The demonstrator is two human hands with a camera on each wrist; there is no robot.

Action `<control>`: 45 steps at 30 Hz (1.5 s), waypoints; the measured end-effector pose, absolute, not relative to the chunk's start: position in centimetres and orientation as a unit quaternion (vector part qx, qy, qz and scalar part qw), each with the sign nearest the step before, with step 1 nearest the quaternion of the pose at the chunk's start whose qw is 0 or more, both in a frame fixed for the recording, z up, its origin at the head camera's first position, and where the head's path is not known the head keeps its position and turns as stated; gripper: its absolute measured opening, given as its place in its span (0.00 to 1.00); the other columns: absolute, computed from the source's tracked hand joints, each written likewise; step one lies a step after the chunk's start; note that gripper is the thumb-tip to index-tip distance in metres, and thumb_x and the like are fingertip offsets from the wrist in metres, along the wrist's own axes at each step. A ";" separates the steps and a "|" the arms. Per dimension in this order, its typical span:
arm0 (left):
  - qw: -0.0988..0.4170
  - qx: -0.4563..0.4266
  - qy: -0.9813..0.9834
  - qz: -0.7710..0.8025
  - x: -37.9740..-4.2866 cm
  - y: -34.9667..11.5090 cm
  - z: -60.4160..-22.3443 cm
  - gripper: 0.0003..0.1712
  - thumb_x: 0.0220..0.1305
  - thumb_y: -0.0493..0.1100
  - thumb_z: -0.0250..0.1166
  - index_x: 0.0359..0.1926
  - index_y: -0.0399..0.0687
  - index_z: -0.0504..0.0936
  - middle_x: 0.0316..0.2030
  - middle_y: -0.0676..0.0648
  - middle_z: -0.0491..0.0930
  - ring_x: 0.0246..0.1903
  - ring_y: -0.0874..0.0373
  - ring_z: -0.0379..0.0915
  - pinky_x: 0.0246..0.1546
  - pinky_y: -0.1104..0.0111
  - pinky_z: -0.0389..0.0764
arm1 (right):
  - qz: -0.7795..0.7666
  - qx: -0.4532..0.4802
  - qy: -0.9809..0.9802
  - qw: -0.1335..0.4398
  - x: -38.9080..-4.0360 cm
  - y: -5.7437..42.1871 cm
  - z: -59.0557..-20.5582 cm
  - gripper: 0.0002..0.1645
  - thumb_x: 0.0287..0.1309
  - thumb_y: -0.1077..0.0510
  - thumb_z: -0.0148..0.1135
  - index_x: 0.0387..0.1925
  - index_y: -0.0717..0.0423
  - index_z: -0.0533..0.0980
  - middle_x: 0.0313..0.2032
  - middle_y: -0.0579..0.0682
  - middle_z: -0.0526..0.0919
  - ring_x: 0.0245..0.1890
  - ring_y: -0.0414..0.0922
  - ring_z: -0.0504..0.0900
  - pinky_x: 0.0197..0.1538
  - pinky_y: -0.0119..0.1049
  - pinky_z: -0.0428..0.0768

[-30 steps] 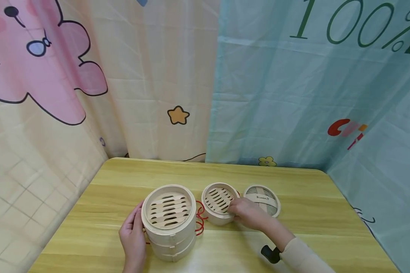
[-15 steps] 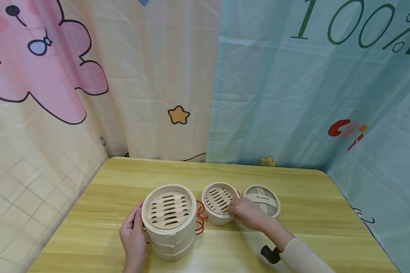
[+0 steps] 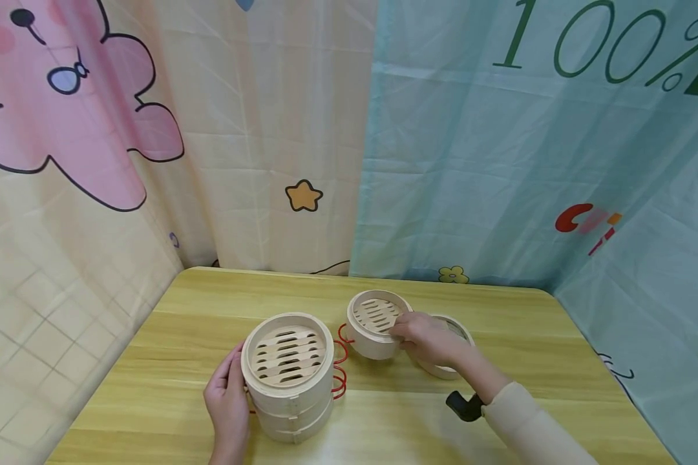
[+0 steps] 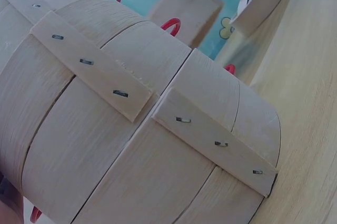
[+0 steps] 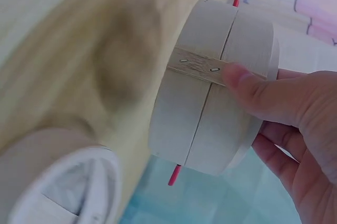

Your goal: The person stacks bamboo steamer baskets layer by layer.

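Observation:
A large stacked bamboo steamer with a slatted top and red cord loops stands at the table's front. My left hand rests against its left side, thumb toward me and fingertips near the upper rim, partly hidden behind the wall. In the left wrist view the big steamer fills most of the frame. My right hand pinches a small bamboo steamer by its right rim, thumb outside. The right wrist view shows the small steamer raised off the table, its shadow below, with the right thumb on its wall.
A round lidded bamboo piece stands behind my right hand, partly covered by it; its woven top shows in the right wrist view. The wooden table meets printed curtains at the back and sides. A black wrist device sits by the right sleeve.
My right hand has lifted the small steamer and moved it slightly away from me, tipping it a little; it now covers more of the lidded piece. My left hand and the large steamer have stayed put.

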State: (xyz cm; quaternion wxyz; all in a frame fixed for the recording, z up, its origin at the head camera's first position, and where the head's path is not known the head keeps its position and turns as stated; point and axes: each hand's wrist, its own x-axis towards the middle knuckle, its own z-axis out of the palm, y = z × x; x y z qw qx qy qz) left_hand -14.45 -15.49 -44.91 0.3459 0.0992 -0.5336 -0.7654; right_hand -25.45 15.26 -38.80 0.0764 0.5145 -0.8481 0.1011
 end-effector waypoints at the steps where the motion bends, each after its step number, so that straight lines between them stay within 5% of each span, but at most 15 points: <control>1: 0.345 0.103 -0.535 -0.764 -14.5 -15.5 -45.1 0.18 0.66 0.34 0.53 0.49 0.19 0.71 0.41 0.52 0.82 0.43 0.64 0.76 0.44 0.74 0.75 | 0.099 0.519 -0.846 0.078 -25.6 15.2 -38.3 0.14 0.40 0.72 0.69 0.28 0.55 0.77 0.28 0.45 0.75 0.30 0.40 0.72 0.34 0.33 0.76; 5: 0.362 0.063 -0.535 -0.761 -15.9 -16.5 -48.2 0.18 0.66 0.37 0.56 0.50 0.26 0.74 0.44 0.48 0.81 0.46 0.61 0.76 0.44 0.73 0.75 | 0.105 0.537 -0.832 0.090 -25.9 15.2 -35.8 0.13 0.40 0.71 0.69 0.29 0.57 0.77 0.28 0.46 0.74 0.30 0.41 0.72 0.33 0.33 0.76; 12: 0.347 0.104 -0.533 -0.765 -14.6 -15.6 -45.2 0.18 0.66 0.35 0.54 0.49 0.21 0.72 0.41 0.51 0.82 0.43 0.63 0.76 0.44 0.74 0.75 | 0.099 0.553 -0.818 0.123 -25.7 14.1 -30.4 0.14 0.39 0.70 0.72 0.32 0.57 0.79 0.31 0.47 0.77 0.33 0.42 0.75 0.36 0.35 0.78; 19: 0.369 0.042 -0.525 -0.766 -16.8 -17.3 -50.4 0.16 0.65 0.39 0.58 0.49 0.32 0.78 0.46 0.43 0.80 0.47 0.58 0.75 0.45 0.72 0.75 | 0.097 0.580 -0.799 0.126 -24.8 12.3 -26.5 0.14 0.42 0.68 0.71 0.32 0.56 0.78 0.32 0.46 0.76 0.33 0.41 0.72 0.37 0.34 0.76; 22: 0.368 0.044 -0.523 -0.768 -16.4 -16.9 -49.4 0.17 0.65 0.39 0.58 0.49 0.30 0.77 0.45 0.43 0.80 0.46 0.58 0.76 0.45 0.72 0.75 | 0.092 0.591 -0.792 0.121 -24.1 11.2 -25.4 0.13 0.43 0.68 0.70 0.33 0.56 0.77 0.33 0.45 0.76 0.35 0.41 0.73 0.39 0.35 0.76; 27: 0.366 0.043 -0.513 -0.775 -15.9 -16.7 -48.3 0.17 0.64 0.38 0.57 0.49 0.27 0.76 0.45 0.43 0.80 0.46 0.59 0.76 0.44 0.73 0.75 | 0.078 0.609 -0.782 0.110 -23.1 9.2 -24.8 0.14 0.43 0.66 0.70 0.35 0.57 0.78 0.35 0.47 0.79 0.38 0.42 0.75 0.43 0.33 0.77; 34: 0.362 0.077 -0.536 -0.759 -17.8 -17.9 -52.4 0.18 0.64 0.42 0.59 0.49 0.32 0.78 0.45 0.41 0.80 0.47 0.55 0.75 0.44 0.71 0.76 | 0.071 0.646 -0.752 0.112 -21.9 6.7 -25.1 0.13 0.44 0.66 0.70 0.35 0.57 0.78 0.33 0.46 0.79 0.38 0.42 0.75 0.43 0.31 0.76; 37: 0.360 0.081 -0.526 -0.766 -17.0 -17.3 -50.8 0.17 0.64 0.40 0.58 0.49 0.31 0.78 0.44 0.42 0.80 0.45 0.57 0.76 0.42 0.73 0.77 | 0.070 0.664 -0.735 0.117 -21.5 5.8 -25.5 0.13 0.44 0.66 0.69 0.35 0.56 0.78 0.33 0.45 0.79 0.37 0.42 0.74 0.43 0.30 0.75; 45: 0.339 0.137 -0.523 -0.770 -14.6 -15.7 -45.3 0.09 0.63 0.36 0.59 0.39 0.46 0.84 0.32 0.56 0.83 0.31 0.68 0.77 0.33 0.80 0.78 | 0.051 0.683 -0.722 0.100 -20.7 4.7 -26.6 0.13 0.44 0.65 0.69 0.35 0.56 0.78 0.34 0.45 0.79 0.38 0.41 0.74 0.44 0.28 0.74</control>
